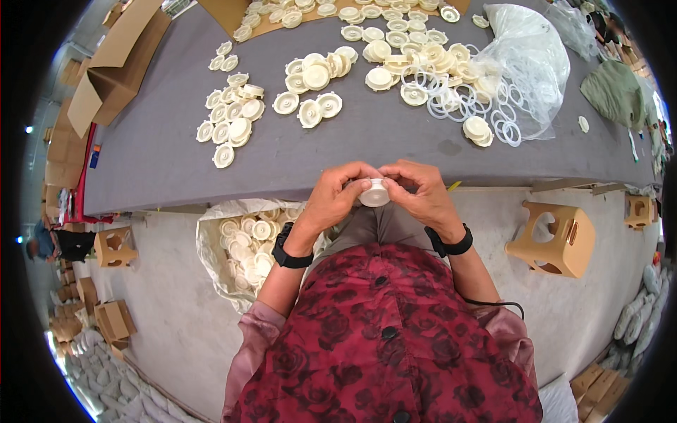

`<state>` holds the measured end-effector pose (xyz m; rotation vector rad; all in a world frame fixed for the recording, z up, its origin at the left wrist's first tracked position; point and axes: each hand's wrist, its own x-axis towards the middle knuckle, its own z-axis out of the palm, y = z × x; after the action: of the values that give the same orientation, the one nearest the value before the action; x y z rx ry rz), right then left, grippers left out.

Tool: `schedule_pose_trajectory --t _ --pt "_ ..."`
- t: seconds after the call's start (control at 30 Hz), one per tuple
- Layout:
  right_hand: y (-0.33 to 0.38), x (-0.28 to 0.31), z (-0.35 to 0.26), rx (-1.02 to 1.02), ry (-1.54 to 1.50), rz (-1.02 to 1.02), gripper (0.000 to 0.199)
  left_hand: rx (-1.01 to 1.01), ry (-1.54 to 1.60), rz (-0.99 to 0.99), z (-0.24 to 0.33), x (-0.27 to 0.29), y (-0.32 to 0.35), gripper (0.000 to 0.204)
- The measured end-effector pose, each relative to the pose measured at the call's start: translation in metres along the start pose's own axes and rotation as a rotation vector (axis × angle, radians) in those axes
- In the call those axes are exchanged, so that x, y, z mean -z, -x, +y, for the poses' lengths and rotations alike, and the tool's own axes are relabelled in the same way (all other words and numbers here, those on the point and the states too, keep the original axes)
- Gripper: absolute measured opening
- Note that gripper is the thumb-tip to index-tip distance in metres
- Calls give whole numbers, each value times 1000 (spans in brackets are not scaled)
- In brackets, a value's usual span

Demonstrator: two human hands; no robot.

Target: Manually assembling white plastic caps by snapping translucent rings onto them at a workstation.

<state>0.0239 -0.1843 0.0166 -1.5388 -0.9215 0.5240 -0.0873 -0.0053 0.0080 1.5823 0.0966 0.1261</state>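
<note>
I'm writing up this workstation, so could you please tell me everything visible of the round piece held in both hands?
The round piece is off-white and looks like plastic, with a pale, rounded face toward the camera. The left hand and right hand grip it from both sides, by the grey table's near edge. Fingers cover its upper part; finer details are too small to tell.

A grey-covered bench spans a workroom with a pale, smooth floor. Tan plastic stools stand at left and right. Stacked cardboard boxes line the left side, above piled grey sacks; more cartons sit lower right. Small bright lights shine before what appears to be a pale wall, blurred at the rim.
</note>
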Motion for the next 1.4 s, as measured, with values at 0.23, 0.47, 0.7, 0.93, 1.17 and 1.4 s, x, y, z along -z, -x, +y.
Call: schedule_pose_trajectory --t 0.23,0.47,0.7,0.93,1.17,1.4 --pt "2 -5 4 -127 -485 228 13 -1 503 229 4 -19 -11 33" --pt "5 -4 15 -34 -414 223 11 -4 618 140 -41 -15 9 29" --pt "2 -5 10 -60 -338 141 15 -106 242 26 -17 2 8 18" --pt "-2 0 -2 -51 -55 -8 17 38 -93 -108 5 13 -1 18" --pt "-1 -14 2 -93 -536 258 12 24 499 137 -6 -7 -2 33" --pt "-1 -12 18 -24 -467 204 10 0 571 219 -33 -11 12 12"
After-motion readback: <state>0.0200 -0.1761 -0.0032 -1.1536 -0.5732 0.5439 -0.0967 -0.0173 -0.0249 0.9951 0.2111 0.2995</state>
